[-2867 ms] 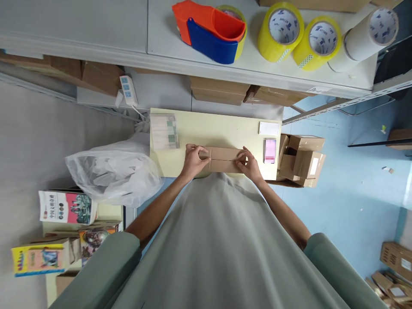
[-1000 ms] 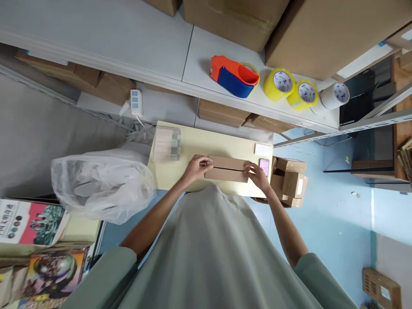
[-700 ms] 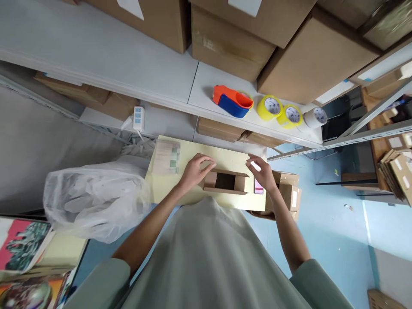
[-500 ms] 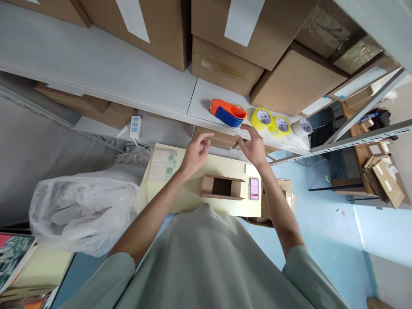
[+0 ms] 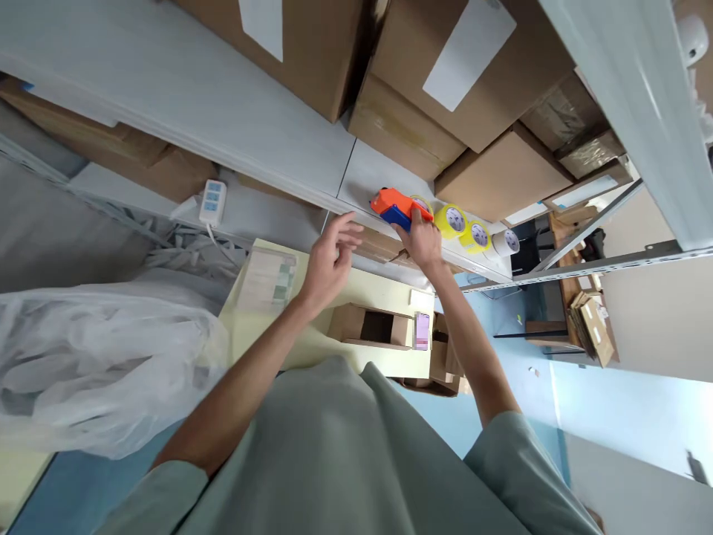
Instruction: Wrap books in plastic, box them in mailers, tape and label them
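My right hand (image 5: 422, 239) reaches up to the shelf and has its fingers round the near right end of an orange and blue tape dispenser (image 5: 393, 204), which sits on the shelf. My left hand (image 5: 330, 260) hovers above the pale table, in front of the shelf edge, with its fingers apart and nothing in it. Below the hands, a small cardboard box (image 5: 345, 324) lies on the table with its top flaps up and a dark inside showing. Part of the dispenser is hidden behind my right hand.
Yellow tape rolls (image 5: 450, 221) and a white roll (image 5: 506, 243) stand right of the dispenser. Large cartons (image 5: 412, 126) fill the shelf behind. On the table are a phone (image 5: 422, 331) and a clear-wrapped packet (image 5: 268, 281). A plastic bag (image 5: 111, 357) bulges at left.
Both hands let go of the small box, whose flaps came open. My right hand rose to the shelf and took hold of the tape dispenser; my left hand lifted toward the shelf. The view tilted up.
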`<state>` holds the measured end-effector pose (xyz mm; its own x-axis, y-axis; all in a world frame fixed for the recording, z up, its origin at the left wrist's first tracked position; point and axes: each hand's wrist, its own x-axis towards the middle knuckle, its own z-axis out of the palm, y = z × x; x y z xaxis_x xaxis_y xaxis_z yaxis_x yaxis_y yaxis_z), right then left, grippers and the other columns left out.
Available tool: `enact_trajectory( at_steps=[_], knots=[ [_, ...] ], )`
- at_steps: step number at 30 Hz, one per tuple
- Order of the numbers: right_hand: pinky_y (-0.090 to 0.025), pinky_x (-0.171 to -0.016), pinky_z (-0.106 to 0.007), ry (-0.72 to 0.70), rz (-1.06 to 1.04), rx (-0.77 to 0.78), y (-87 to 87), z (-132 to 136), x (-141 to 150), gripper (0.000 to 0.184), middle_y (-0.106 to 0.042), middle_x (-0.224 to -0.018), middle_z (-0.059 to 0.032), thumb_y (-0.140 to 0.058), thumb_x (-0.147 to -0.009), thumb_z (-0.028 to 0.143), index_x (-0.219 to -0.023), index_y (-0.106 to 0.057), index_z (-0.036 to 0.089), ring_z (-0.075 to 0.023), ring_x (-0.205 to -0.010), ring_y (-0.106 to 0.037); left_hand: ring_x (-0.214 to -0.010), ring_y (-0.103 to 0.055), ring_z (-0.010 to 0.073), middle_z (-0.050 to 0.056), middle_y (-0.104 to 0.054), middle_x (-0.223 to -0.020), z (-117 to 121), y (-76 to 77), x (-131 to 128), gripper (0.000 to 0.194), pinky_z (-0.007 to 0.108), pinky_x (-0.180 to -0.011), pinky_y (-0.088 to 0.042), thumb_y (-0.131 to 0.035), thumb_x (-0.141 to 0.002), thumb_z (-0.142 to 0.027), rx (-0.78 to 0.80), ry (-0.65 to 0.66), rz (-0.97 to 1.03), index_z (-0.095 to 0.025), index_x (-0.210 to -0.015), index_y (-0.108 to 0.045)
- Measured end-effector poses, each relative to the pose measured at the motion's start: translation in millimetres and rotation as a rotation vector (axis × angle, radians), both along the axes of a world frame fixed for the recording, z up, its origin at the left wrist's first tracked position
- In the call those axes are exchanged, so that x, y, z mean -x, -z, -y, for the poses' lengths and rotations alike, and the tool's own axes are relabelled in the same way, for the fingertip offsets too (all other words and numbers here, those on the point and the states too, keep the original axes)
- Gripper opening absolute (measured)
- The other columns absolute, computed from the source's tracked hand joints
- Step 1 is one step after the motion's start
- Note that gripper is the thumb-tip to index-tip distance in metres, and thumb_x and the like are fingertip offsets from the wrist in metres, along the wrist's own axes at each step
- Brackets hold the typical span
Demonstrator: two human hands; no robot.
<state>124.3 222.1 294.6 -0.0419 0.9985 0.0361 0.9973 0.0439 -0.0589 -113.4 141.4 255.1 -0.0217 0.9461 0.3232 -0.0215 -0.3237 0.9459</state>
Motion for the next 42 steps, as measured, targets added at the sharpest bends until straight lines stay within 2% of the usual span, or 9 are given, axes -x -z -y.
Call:
enact_trajectory(
  at_steps=[4, 7, 12, 19, 25, 30, 34, 38, 42],
  knots=[
    [-0.063, -0.101, -0.062, -0.134, -0.025, -0.037, -22.3, 69, -4, 0.084, -0.078, -0.118, -0.0227, -0.048, -0.106, 0.085, -0.155, -0.052, 0.017, -0.0479, -0.114, -0.077, -0.128, -0.072, 0.0238, 0.01, -0.069, -0.148, 22, 1.1, 22, 0.04, 0.04, -0.108, -0.064, -0.06, -0.108, -0.033, -0.066, -0.083, -0.014, -0.028, -0.148, -0.064],
    [-0.067, -0.091, -0.055, -0.246, -0.01, -0.091, -41.4, 117, 4, 0.074, -0.079, -0.115, -0.0193, -0.05, -0.107, 0.082, -0.151, -0.054, 0.023, -0.0423, -0.104, -0.079, -0.133, -0.071, 0.0257, 0.01, -0.07, -0.147, 41, -5.0, 35, 0.041, 0.041, -0.108, -0.065, -0.066, -0.107, -0.038, -0.088, -0.041, -0.006, -0.027, -0.146, -0.066],
    [-0.07, -0.075, -0.049, -0.35, 0.049, -0.139, -63.9, 159, 29, 0.056, -0.079, -0.104, -0.0129, -0.056, -0.111, 0.069, -0.147, -0.057, 0.027, -0.034, -0.089, -0.078, -0.134, -0.07, 0.0263, 0.009, -0.074, -0.143, 63, -12.5, 54, 0.04, 0.041, -0.106, -0.067, -0.07, -0.106, -0.04, -0.108, 0.007, 0.03, -0.027, -0.143, -0.069],
    [-0.07, -0.083, -0.05, -0.427, 0.088, -0.005, -80.2, 176, 44, 0.053, -0.081, -0.104, -0.013, -0.065, -0.111, 0.058, -0.151, -0.057, 0.025, -0.0347, -0.094, -0.08, -0.113, -0.078, 0.0223, 0.005, -0.082, -0.122, 61, -10.6, 75, 0.023, 0.039, -0.102, -0.066, -0.067, -0.108, -0.036, -0.061, 0.141, 0.044, -0.027, -0.126, -0.078],
    [-0.07, -0.078, -0.048, -0.475, 0.144, 0.074, -85.0, 184, 52, 0.046, -0.082, -0.096, -0.011, -0.065, -0.11, 0.058, -0.143, -0.062, 0.026, -0.0337, -0.088, -0.08, -0.099, -0.079, 0.0218, 0.002, -0.083, -0.102, 62, 1.4, 80, 0.015, 0.038, -0.094, -0.067, -0.072, -0.104, -0.041, 0.028, 0.256, 0.078, -0.029, -0.104, -0.081],
    [-0.07, -0.08, -0.049, -0.471, 0.13, 0.143, -86.8, 184, 63, 0.051, -0.082, -0.096, -0.0121, -0.07, -0.105, 0.058, -0.141, -0.066, 0.023, -0.0336, -0.087, -0.08, -0.095, -0.077, 0.019, 0.003, -0.08, -0.105, 69, 13.7, 80, 0.021, 0.032, -0.086, -0.067, -0.072, -0.105, -0.045, 0.147, 0.329, 0.192, -0.027, -0.1, -0.079],
    [-0.067, -0.073, -0.045, -0.391, 0.147, 0.256, -84.7, 181, 74, 0.054, -0.081, -0.087, -0.0089, -0.069, -0.101, 0.066, -0.137, -0.071, 0.025, -0.0315, -0.079, -0.08, -0.092, -0.077, 0.0201, 0.004, -0.079, -0.101, 73, 35.2, 76, 0.032, 0.033, -0.086, -0.067, -0.076, -0.101, -0.055, 0.32, 0.374, 0.261, -0.024, -0.101, -0.08],
    [-0.062, -0.069, -0.04, -0.275, 0.156, 0.369, -71.9, 175, 83, 0.063, -0.082, -0.086, -0.0081, -0.063, -0.1, 0.084, -0.122, -0.077, 0.027, -0.0319, -0.082, -0.082, -0.094, -0.078, 0.0232, 0.007, -0.081, -0.1, 80, 70.7, 63, 0.043, 0.038, -0.087, -0.068, -0.08, -0.096, -0.061, 0.517, 0.424, 0.352, -0.02, -0.106, -0.081],
    [-0.055, -0.063, -0.037, -0.207, 0.225, 0.574, -62.6, 167, 91, 0.066, -0.076, -0.072, -0.0048, -0.058, -0.099, 0.091, -0.104, -0.077, 0.028, -0.0286, -0.07, -0.078, -0.092, -0.078, 0.0233, 0.008, -0.08, -0.098, 94, 102.5, 42, 0.06, 0.041, -0.087, -0.068, -0.092, -0.082, -0.067, 0.649, 0.452, 0.522, -0.018, -0.115, -0.079]
  ],
)
